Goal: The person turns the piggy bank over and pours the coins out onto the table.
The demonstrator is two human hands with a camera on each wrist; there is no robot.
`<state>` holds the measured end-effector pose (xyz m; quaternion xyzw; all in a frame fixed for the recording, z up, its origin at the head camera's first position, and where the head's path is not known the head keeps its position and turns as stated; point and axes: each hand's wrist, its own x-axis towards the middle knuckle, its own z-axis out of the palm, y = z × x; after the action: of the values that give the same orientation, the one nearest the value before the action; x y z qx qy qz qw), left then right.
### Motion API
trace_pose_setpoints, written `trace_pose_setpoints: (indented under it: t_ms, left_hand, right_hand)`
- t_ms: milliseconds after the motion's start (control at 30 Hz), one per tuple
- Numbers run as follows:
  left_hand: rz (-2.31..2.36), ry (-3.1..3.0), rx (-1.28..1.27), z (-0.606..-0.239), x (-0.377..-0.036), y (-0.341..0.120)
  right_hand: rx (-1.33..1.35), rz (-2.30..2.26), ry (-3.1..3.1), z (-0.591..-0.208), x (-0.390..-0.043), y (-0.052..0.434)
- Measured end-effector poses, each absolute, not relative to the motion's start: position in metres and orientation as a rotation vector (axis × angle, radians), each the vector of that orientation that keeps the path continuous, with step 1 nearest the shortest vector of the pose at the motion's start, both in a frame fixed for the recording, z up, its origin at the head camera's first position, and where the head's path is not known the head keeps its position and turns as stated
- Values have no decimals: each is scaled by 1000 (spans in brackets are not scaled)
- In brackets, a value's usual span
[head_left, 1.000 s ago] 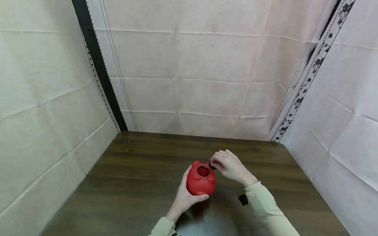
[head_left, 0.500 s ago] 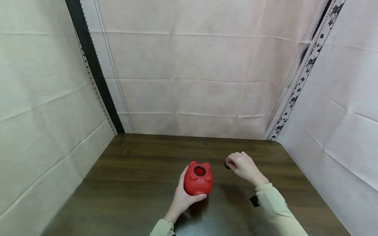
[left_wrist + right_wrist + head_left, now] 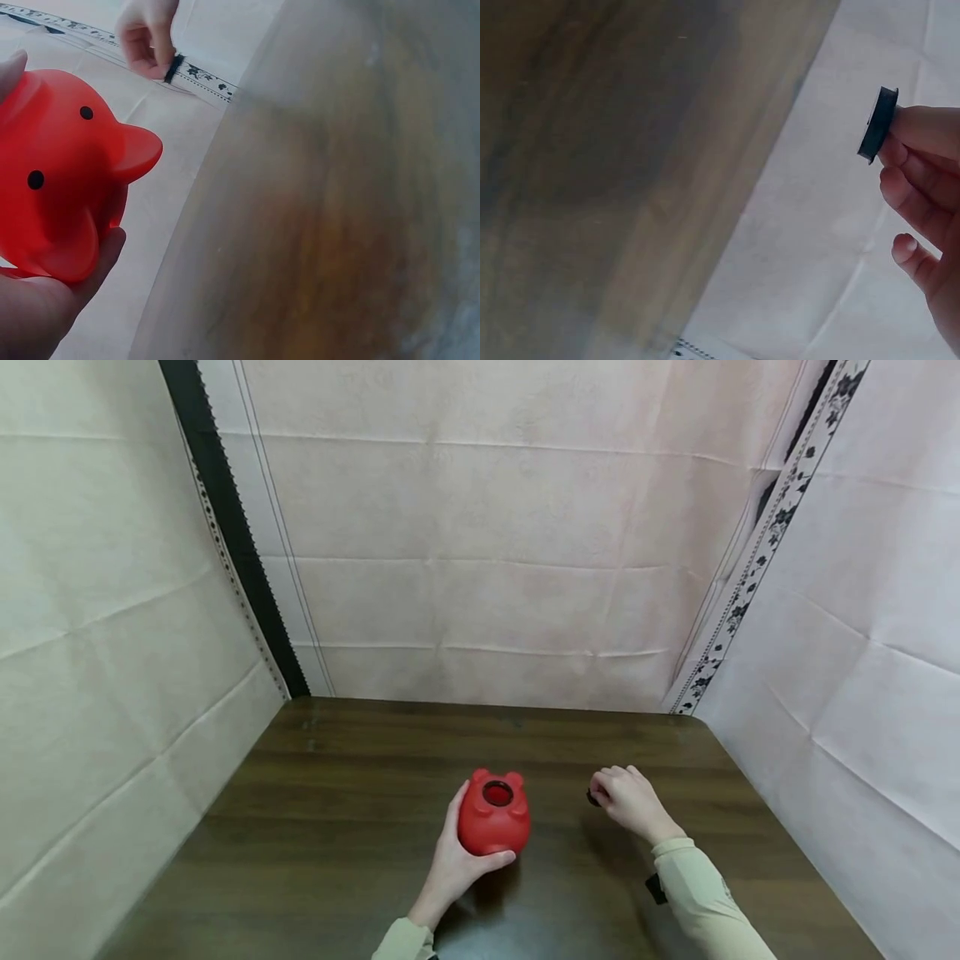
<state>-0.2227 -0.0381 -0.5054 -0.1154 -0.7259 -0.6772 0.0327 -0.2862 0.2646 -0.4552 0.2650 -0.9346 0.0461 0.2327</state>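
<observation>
A red plastic piggy bank [image 3: 493,813] stands belly up on the dark wooden table [image 3: 345,810], its round hole facing upward. My left hand [image 3: 457,860] grips its body from the left and near side; the pig's snout and ear [image 3: 67,172] fill the left wrist view. To the right of the pig, my right hand [image 3: 626,797] pinches a small black round plug [image 3: 592,797] low over the table. The plug [image 3: 877,124] shows edge-on at the fingertips [image 3: 911,120] in the right wrist view.
Pale cloth walls [image 3: 487,560] close in the table at the back and both sides. A black strip [image 3: 225,527] runs down the left corner, a flowered border [image 3: 750,568] down the right corner. Bare wood lies around the pig.
My right hand has carried the black plug away from the pig's hole to the right and down toward the table. The left hand keeps holding the pig.
</observation>
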Motion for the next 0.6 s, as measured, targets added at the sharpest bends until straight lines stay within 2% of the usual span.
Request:
trace_pose_setpoints:
  t_ms: [600]
  left_hand:
    - [-2105,-2248,-358,-501,-221,-38]
  right_hand:
    - [658,100,-2641,-498,-287,285]
